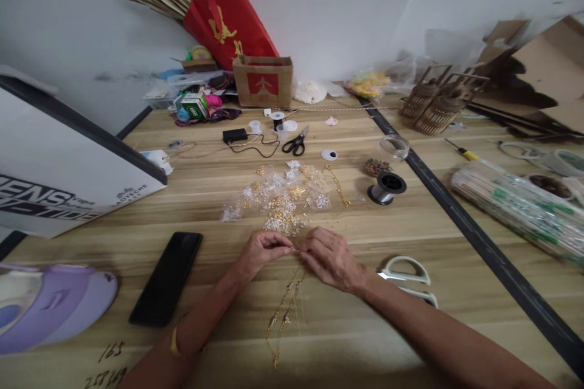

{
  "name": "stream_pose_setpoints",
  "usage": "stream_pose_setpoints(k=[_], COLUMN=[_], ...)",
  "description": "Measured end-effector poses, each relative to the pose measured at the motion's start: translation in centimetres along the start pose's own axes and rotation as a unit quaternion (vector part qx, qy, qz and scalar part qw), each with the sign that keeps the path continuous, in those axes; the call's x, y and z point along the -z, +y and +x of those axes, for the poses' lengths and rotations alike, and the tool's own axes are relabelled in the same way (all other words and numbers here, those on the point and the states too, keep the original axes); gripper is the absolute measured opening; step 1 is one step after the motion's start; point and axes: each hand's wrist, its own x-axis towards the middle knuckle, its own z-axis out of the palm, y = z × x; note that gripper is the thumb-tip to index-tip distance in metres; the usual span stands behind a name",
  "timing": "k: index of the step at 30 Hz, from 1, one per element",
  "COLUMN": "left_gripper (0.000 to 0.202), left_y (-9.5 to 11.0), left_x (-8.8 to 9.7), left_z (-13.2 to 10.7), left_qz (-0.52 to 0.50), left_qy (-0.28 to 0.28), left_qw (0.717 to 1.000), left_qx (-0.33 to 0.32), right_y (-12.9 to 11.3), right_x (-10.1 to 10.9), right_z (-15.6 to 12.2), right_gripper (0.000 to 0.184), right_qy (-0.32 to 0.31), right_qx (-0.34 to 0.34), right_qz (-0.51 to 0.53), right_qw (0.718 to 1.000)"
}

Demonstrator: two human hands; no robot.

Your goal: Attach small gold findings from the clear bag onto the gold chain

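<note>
My left hand point(267, 250) pinches a tiny piece between thumb and forefinger, too small to make out well. Close against it, my right hand point(331, 257) has its fingers closed on the same spot. From between the fingertips a gold beaded chain point(272, 322) runs down in a loop onto the table, with small clear beads along it and fine clear thread beside it. Just beyond my fingers lies a heap of gold and clear beads point(279, 219), with small plastic bags of findings point(274, 185) behind it.
White-handled scissors point(406, 270) lie by my right forearm, a black phone point(166, 279) by my left. Farther off are a wire spool point(387, 188), a jar of beads point(378, 165), a gold chain piece point(337, 185) and black scissors point(295, 143). A purple visor point(68, 304) rests at left.
</note>
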Motion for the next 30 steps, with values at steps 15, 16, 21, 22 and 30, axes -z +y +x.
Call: stream_pose_setpoints(k=[15,16,21,22,30], left_gripper=[0.023,0.022,0.019,0.019,0.018], left_y=[0.12,0.09,-0.03,-0.03,0.1], left_x=[0.0,0.01,0.03,0.01,-0.05], left_z=[-0.01,-0.01,-0.01,-0.01,0.02], left_qz=[0.003,0.0,-0.02,-0.024,-0.026], left_qy=[-0.009,-0.01,-0.015,-0.017,-0.026], left_qw=[1.0,1.0,0.999,0.999,0.998], left_qx=[-0.018,-0.018,-0.026,-0.029,-0.041], right_y=[0.1,0.1,0.06,0.05,0.01], right_x=[-0.16,-0.17,-0.24,-0.24,-0.12], right_z=[-0.09,-0.08,-0.1,-0.1,-0.01], right_gripper=[0.007,0.007,0.008,0.008,0.008], right_qy=[0.002,0.002,0.0,-0.001,-0.008], right_qx=[0.001,0.001,0.0,0.0,-0.002], right_qz=[0.004,0.004,0.002,0.002,0.003], right_qw=[1.0,1.0,1.0,1.0,1.0])
